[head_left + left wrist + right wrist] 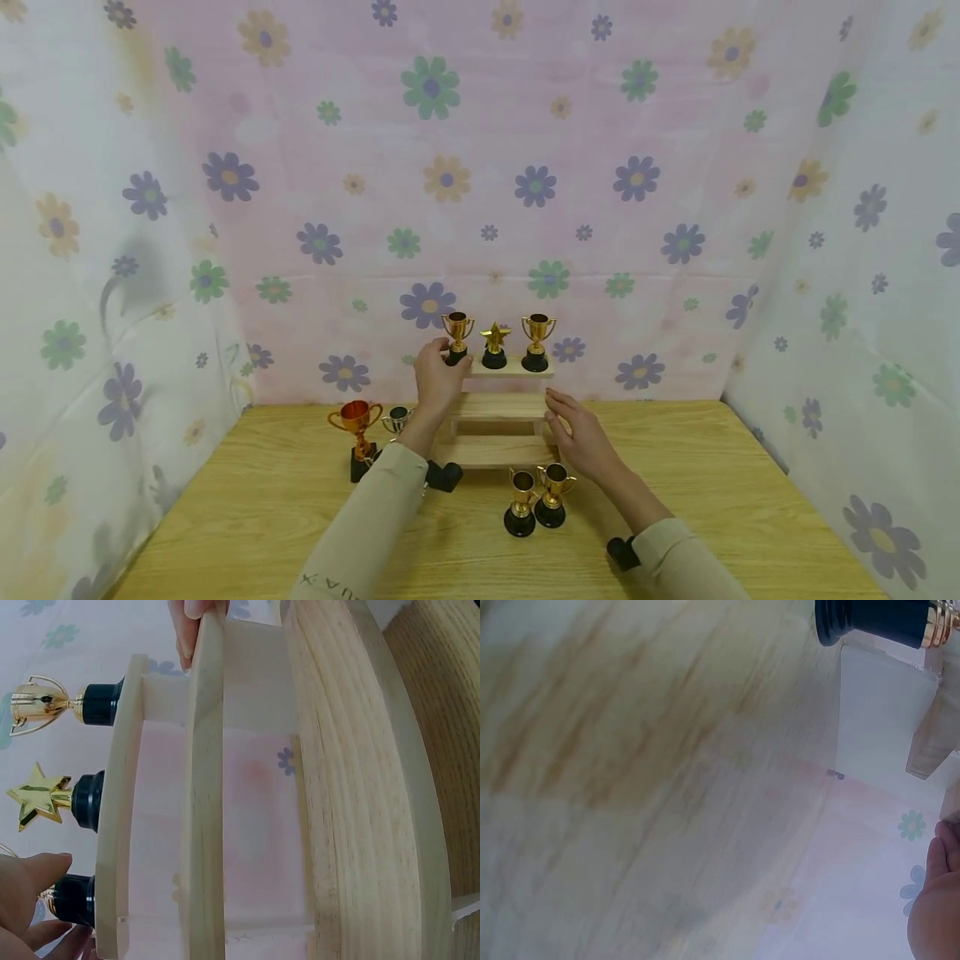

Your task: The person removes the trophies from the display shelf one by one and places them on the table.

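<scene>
A small gold trophy cup [457, 327] with a black base stands at the left end of the top shelf of a wooden three-step stand [498, 451]. My left hand [438, 377] grips its base between thumb and fingers; the left wrist view shows the thumb along the black base [73, 898]. Beside it on that shelf are a gold star trophy [495, 339] and another gold cup [537, 332]. My right hand [587, 437] rests its fairly straight fingers against the right end of the middle shelf [204, 787].
In front of the stand, two more gold cups [521, 504] stand close together on the wooden table [247, 508]. An orange-red cup [357, 421] and a silver cup [398, 418] stand to the left, partly behind my left forearm. A flowered cloth [480, 208] hangs close behind.
</scene>
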Motion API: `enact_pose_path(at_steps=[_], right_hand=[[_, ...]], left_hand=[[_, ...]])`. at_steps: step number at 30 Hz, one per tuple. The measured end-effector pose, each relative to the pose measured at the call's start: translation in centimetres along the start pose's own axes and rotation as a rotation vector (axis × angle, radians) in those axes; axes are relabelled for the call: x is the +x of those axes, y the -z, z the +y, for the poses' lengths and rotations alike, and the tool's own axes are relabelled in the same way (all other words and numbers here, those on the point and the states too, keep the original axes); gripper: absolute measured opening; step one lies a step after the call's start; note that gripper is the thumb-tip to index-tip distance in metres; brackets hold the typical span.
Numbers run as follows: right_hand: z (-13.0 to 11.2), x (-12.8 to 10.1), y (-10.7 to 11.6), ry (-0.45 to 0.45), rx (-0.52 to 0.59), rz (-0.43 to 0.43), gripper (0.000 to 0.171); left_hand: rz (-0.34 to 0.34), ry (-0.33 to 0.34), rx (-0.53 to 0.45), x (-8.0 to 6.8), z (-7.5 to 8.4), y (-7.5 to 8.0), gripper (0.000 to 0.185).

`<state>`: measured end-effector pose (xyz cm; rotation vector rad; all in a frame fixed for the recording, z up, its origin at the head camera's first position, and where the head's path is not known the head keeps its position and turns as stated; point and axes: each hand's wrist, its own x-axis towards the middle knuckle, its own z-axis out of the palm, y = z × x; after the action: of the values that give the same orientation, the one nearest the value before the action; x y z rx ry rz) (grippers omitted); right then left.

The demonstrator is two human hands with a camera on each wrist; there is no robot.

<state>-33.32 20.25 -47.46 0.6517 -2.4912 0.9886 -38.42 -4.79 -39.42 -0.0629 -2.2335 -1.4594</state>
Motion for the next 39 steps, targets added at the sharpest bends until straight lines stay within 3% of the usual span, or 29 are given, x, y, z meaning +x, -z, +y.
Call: enact_pose_path(at_steps=[12, 39], right_hand=[[-0.12, 0.26, 0.20, 0.024, 0.005, 0.009, 0.042], [0.51, 0.26, 0.06, 0.050, 0.007, 0.017, 0.041]], left_hand=[[-0.009, -0.058, 0.019, 0.65, -0.29, 0.30, 0.033], [-0.034, -0.030, 0.047, -0.28, -0.15, 0.96, 0.025]])
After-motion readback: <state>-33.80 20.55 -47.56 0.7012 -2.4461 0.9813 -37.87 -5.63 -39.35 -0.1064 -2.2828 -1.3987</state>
